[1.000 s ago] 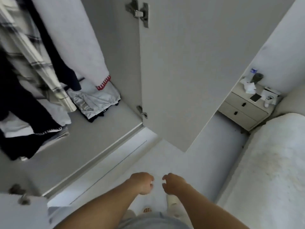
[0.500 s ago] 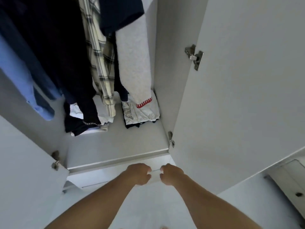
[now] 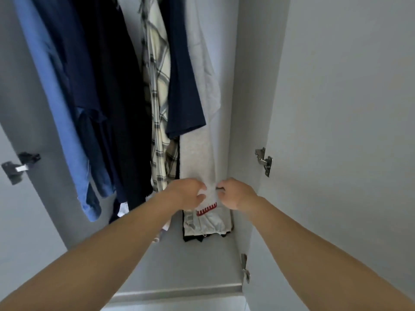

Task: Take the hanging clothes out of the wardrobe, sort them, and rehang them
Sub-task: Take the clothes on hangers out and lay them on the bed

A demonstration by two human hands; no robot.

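Several clothes hang in the open wardrobe: a light blue shirt (image 3: 56,113), dark navy garments (image 3: 107,97), a cream plaid shirt (image 3: 158,104), a navy T-shirt (image 3: 184,90) and a long white garment (image 3: 199,153) with a red-trimmed hem (image 3: 206,209). Both my arms reach in to that hem. My left hand (image 3: 187,194) is curled with white cloth between its fingers. My right hand (image 3: 235,194) is closed at the garment's right edge, with a small dark thing at its fingertips.
Folded light and dark clothes (image 3: 206,225) lie on the wardrobe floor (image 3: 197,265) below the hem. The right door (image 3: 348,131) stands open with a metal hinge (image 3: 265,161). The left door (image 3: 13,198) is open too.
My view has swung from the floor and bedside up into the wardrobe. Both hands rose from in front of the wardrobe base to the white garment's hem.
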